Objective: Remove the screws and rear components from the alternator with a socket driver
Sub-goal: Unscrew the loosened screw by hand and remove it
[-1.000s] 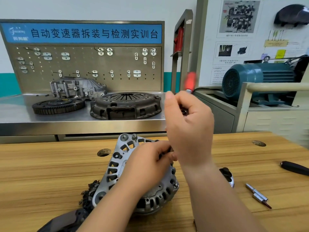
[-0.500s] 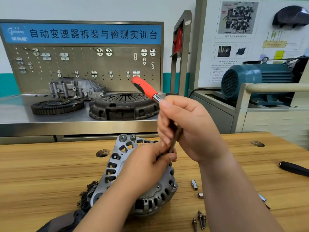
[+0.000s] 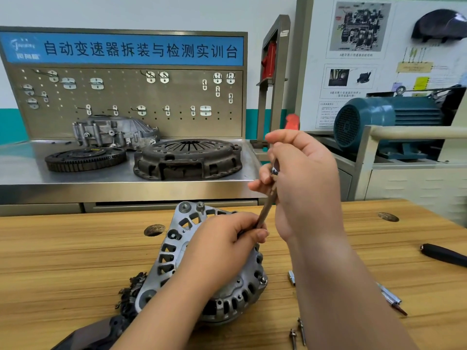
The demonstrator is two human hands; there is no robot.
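Head view | left hand (image 3: 222, 248) pinches socket driver (image 3: 265, 210) tip, seating it on alternator (image 3: 242, 291) | right hand (image 3: 303, 183) grips shaft, likely for turning

You are in a vehicle-mechanics training workshop. Ahead of you, a blue banner with white Chinese lettering (image 3: 126, 50) names an automatic-gearbox strip-down and inspection training bench. Below it is a beige perforated metal tool board with hooks (image 3: 177, 97). The stainless steel bench top (image 3: 20, 170) carries a dark toothed flywheel ring (image 3: 84, 159), a rusty round clutch cover (image 3: 188, 157) and a cast aluminium housing (image 3: 113, 131). To your right are a teal finned electric motor (image 3: 386, 120) and a white board of printed diagrams (image 3: 358, 46).
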